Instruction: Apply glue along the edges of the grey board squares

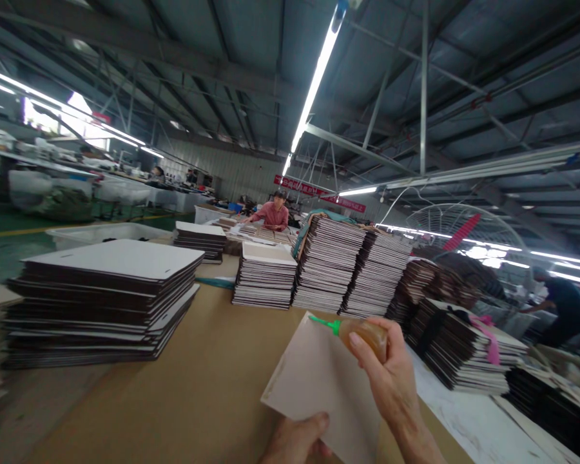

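Two hands at work — right hand (391, 380) grips a glue bottle (362, 332), tip over a card (319, 380) pinched by the left hand (297, 441); gluing step, squeeze gently next.

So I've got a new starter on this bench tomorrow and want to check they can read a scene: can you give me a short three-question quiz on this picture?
1. True or false: the right hand holds a bottle with a green nozzle.
2. What does the left hand grip?
A. a pair of scissors
B. a pale card sheet
C. a roll of tape
3. Fill in: the nozzle tip sits over the sheet's upper ____.

Key
1. True; the nozzle points left, over the card sheet.
2. B; the thumb lies on the sheet's lower edge.
3. Edge, above the brown table.
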Demonstrator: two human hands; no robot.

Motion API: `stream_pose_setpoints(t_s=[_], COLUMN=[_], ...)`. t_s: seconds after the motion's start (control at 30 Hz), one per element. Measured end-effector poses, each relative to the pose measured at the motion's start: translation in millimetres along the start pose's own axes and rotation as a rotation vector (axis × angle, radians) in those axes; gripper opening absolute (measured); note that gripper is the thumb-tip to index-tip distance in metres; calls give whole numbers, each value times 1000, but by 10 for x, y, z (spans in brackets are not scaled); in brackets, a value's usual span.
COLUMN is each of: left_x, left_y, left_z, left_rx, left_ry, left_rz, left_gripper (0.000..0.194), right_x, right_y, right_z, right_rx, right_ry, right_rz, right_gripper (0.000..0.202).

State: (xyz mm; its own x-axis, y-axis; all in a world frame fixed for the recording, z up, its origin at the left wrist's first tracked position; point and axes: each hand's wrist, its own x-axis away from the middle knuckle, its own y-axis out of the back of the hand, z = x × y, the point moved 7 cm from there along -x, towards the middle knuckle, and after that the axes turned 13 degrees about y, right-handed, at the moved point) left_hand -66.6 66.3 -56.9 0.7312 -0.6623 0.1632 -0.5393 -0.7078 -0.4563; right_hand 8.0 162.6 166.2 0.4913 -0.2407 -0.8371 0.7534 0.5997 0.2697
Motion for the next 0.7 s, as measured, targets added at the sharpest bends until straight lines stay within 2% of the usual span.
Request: stream_pose_setpoints(t_s=[0.2,0.43,0.7], left_x=[20,293,291], left_y=[1,-131,-103], left_z=[-27,-278,-281], left_rx=[46,71,40], left_ry=[49,-13,-7], left_rz=[-52,-45,-71], left_gripper=[62,40,31], right_x=[-38,-60,-29], right_y=[119,154,355], right_z=[44,246,231], right_rx=[94,173,305], right_ry=[91,179,176], right_rz=[67,102,102], right_gripper=[38,32,29])
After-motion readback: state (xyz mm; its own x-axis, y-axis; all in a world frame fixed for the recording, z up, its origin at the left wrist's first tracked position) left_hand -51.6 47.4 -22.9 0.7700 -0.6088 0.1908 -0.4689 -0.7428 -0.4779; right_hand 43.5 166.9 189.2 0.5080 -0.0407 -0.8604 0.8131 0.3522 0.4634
